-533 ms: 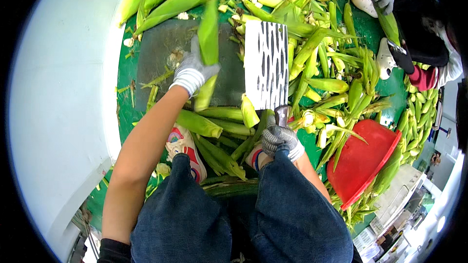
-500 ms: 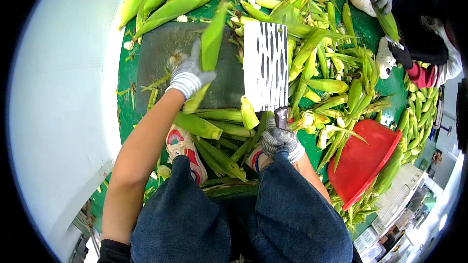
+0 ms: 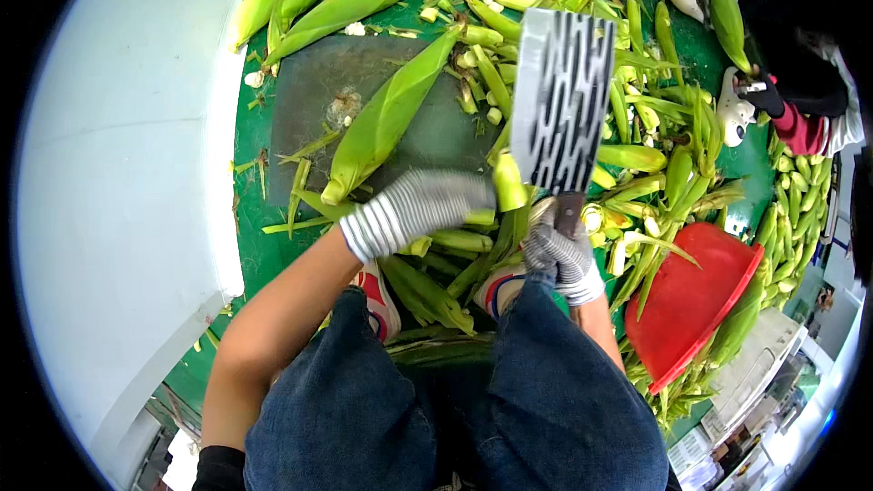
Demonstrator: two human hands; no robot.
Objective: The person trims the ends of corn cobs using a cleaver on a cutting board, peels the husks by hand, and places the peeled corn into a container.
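Note:
My right hand (image 3: pixel 564 261), in a striped grey glove, is closed round the dark handle of a cleaver (image 3: pixel 564 100). Its broad blade, pale with dark streaks, points away from me. My left hand (image 3: pixel 418 209), gloved alike, is over the near edge of a dark board (image 3: pixel 300 109), its fingers smeared by motion. Right beside those fingers is a short cut corn end (image 3: pixel 509 184); whether they touch it I cannot tell. An unhusked ear of corn (image 3: pixel 391 114) lies slantwise on the board, out of both hands.
More unhusked ears (image 3: pixel 314 5) lie beyond the board. Husks and trimmed ends (image 3: pixel 436 295) cover the green floor (image 3: pixel 250 264) between my shoes and to the right. A red basin (image 3: pixel 696 300) stands at right. Far right, a co-worker's dark-gloved hand (image 3: pixel 762 95) is near another ear.
My left hand has let go of the ear, which now lies on the board, and has moved right and nearer to me. The cleaver has shifted right in my right hand, its blade turned.

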